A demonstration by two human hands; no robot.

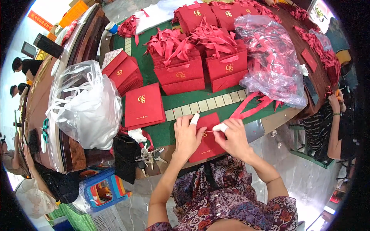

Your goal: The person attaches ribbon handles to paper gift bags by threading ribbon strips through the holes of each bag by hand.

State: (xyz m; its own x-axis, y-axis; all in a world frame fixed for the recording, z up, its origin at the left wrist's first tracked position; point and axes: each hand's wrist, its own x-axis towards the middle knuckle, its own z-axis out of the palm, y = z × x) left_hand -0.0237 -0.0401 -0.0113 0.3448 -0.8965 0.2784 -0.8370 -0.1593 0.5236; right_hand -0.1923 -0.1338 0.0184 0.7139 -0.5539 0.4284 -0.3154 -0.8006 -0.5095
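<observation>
A red paper bag [208, 151] with a gold mark lies flat at the table's near edge in front of me. My left hand [186, 135] rests over its upper left side, thumb and white-covered index finger apart, the other fingers curled. My right hand [234, 138], also with a white finger cover, pinches at the bag's upper right. A short pink-red ribbon piece [210, 131] shows between the hands; its ends are hidden by my fingers. Beyond my right hand, loose red ribbons [246, 108] trail out of a clear plastic bag [271, 57] full of red ribbon.
Left of my hands lie flat red bags [143, 106] and keys [151, 158]. Stacked red bags with ribbon handles [179, 75] stand behind a row of pale tiles [204, 104]. A plastic bag of white straps [86, 107] sits left. Other people work on both sides.
</observation>
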